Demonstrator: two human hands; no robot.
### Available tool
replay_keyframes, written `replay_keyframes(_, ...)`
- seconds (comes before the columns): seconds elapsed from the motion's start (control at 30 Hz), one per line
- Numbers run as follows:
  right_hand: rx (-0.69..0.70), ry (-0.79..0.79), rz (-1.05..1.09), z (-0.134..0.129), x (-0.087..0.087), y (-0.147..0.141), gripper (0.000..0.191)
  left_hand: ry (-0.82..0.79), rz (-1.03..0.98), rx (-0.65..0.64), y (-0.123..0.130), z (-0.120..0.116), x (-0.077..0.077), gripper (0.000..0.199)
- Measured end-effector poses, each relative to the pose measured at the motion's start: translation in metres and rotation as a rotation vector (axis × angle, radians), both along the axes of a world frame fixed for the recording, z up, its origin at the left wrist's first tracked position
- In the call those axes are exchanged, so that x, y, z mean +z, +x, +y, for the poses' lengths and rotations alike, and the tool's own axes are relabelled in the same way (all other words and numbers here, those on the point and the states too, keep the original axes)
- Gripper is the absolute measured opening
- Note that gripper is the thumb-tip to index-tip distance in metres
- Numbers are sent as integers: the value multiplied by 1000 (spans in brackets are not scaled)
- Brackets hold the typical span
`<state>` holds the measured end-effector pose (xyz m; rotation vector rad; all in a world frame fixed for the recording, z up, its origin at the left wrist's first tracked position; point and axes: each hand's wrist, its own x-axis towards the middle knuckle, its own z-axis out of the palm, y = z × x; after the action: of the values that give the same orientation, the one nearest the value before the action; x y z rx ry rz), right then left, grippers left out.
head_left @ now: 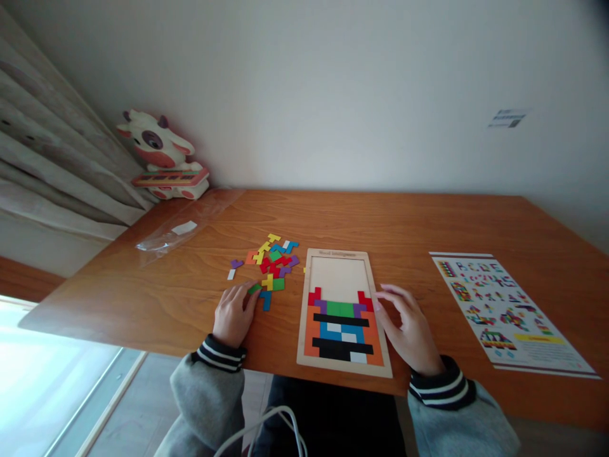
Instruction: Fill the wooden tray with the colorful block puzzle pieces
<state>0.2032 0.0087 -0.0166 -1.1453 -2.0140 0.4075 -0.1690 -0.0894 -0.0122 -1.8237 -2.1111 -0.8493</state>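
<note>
Left hand: palm down, fingers bent forward. Right hand: fingers curved inward, thumb and index fingertips apart. Forearms converge forward.

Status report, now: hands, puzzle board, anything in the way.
Left hand at green piece, grip unclear. Right hand open beside puzzle board, right edge. Board filled low, bare up top. Printed sheet off right, not blocking.

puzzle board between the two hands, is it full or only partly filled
Partly filled: coloured pieces cover the lower part of the puzzle board, while most of its upper part shows bare.
</note>
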Motion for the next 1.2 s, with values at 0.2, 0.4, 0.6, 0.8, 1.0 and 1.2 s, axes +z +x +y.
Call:
replay_keyframes(0.2, 5, 4, 10, 0, 1, 0, 25, 27, -41, -120, 4, 5, 6, 28)
replay_keyframes(0.4, 14, 20, 3, 0, 1, 0, 23, -105, 33, -344, 12, 28, 10, 29)
replay_keyframes(0.6, 9, 19, 0, 0, 0, 1, 23, -102, 88, -350, 14, 30, 2, 28)
replay_keyframes(0.8, 1, 19, -18, -1, 3, 0, 25, -103, 128, -315, 14, 23, 1, 25)
replay_keyframes(1.0, 125, 20, -143, -2, 4, -2, 32, -117, 157, -323, 15, 22, 4, 28)
replay_keyframes(1.2, 139, 33, -217, -1, -1, -1, 35, -213, 200, -422, 41, 44, 18, 42)
